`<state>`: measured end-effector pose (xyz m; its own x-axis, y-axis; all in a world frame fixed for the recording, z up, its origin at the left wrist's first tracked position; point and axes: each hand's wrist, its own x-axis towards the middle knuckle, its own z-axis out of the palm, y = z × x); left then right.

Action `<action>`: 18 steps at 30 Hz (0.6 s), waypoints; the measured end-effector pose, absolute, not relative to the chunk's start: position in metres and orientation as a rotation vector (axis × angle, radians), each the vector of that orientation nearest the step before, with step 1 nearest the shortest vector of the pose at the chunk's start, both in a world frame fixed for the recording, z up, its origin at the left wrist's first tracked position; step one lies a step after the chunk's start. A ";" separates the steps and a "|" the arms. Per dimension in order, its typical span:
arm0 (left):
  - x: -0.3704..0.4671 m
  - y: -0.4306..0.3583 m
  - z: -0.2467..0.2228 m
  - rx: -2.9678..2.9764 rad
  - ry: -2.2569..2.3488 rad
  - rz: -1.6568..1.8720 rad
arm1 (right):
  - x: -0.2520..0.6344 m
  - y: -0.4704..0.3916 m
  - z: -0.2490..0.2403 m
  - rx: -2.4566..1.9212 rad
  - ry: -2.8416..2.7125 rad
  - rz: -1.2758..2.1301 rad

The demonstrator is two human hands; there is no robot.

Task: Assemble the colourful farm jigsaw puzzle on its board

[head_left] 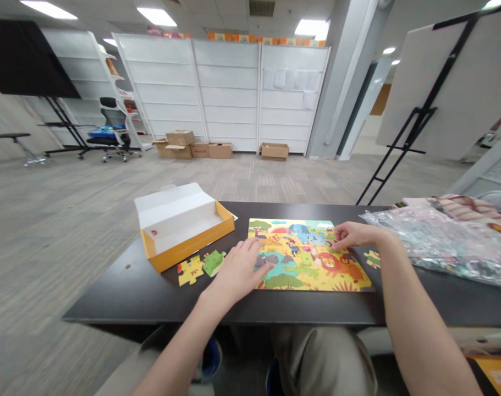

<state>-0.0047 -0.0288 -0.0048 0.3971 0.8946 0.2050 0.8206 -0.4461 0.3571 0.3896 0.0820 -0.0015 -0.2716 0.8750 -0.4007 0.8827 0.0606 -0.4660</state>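
A colourful animal jigsaw puzzle [293, 264] lies flat on the dark table, showing an elephant, lions and a hippo by water. My left hand [242, 263] reaches over its left edge, fingers and thumb apart and holding nothing. At the upper right edge of the puzzle, my right hand [353, 235] has its thumb and fingers pinched together; whatever is between them is hidden. A loose puzzle piece [373, 259] rests just right of the puzzle, below that hand. Left of my left hand lie a yellow puzzle piece [190, 270] and a green puzzle piece [213, 262].
An open yellow box [192, 245] with a white inside stands at the table's left. Clear plastic bags [431, 236] cover the right end. The dark table [151, 302] ends close to my legs. Cardboard boxes [180, 144] sit by the far white shelves.
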 end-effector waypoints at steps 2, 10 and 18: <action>-0.036 -0.030 0.001 2.375 1.643 0.492 | 0.390 0.085 -0.003 1.925 2.305 -0.917; -0.104 -0.031 -0.010 2.269 1.877 0.291 | 0.381 0.088 -0.003 2.032 2.334 -0.720; -0.096 -0.022 -0.009 2.320 1.785 0.422 | 0.369 0.085 0.002 2.085 2.385 -0.613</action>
<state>-0.0959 -0.0220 -0.0089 0.2376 0.9650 0.1113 0.9127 -0.2610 0.3144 0.3692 0.0846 0.0023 -0.1630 0.9696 -0.1824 0.9374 0.0946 -0.3350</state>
